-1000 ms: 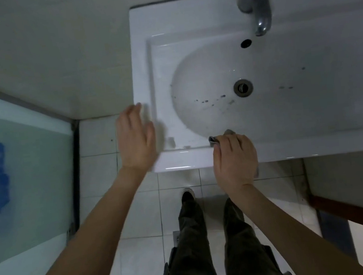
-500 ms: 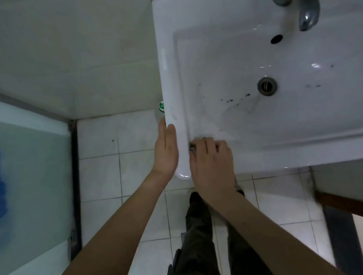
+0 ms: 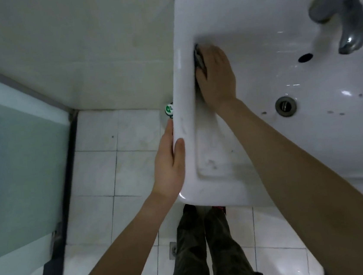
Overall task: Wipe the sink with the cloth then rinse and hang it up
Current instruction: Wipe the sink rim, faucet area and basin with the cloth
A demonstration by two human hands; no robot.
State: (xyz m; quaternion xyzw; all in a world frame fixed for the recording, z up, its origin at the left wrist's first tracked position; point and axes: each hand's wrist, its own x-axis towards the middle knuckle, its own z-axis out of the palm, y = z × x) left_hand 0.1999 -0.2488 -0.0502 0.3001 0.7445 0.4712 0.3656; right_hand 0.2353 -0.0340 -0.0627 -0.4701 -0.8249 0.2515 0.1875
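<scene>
R hand (image 3: 216, 74) at sink's (image 3: 184, 91) far-left inner wall, fingers bent over dark cloth (image 3: 198, 58), pressing it there; hand hides most of cloth. L hand (image 3: 169, 161) grips outer left rim, thumb on top. Faucet (image 3: 347, 16) & drain (image 3: 285, 106) well to the right. Green-white cap (image 3: 169, 109) peeks out beside rim.

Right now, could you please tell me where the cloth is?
In the head view, the cloth is in the far left corner of the sink, held against its inner wall by the right hand, well left of the tap.
</scene>
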